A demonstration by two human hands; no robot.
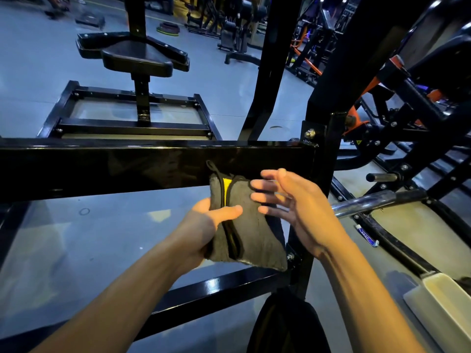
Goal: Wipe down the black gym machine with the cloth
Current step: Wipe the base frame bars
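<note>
L hand (204, 222) grip: thumb curled over folded grey cloth (244, 233), fingers beneath it, cloth held in front of and just below the black machine crossbar (127, 166). R hand (293, 200) just right of cloth, fingers spread, fingertips at cloth's edge; contact blurred, can't tell. Chrome bar (369, 202) further right.

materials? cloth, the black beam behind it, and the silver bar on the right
Cloth: grey textile, likely microfibre or terry; matte, napped surface, stitched dark edging, yellow tag. The left hand grips it.
Beam: probably steel, gloss black paint or powder coat; sharp mirror-like highlights, square edges, bolted joint at its end.
Bar: bare or chromed metal; bright silvery reflections along a round shaft.
</note>
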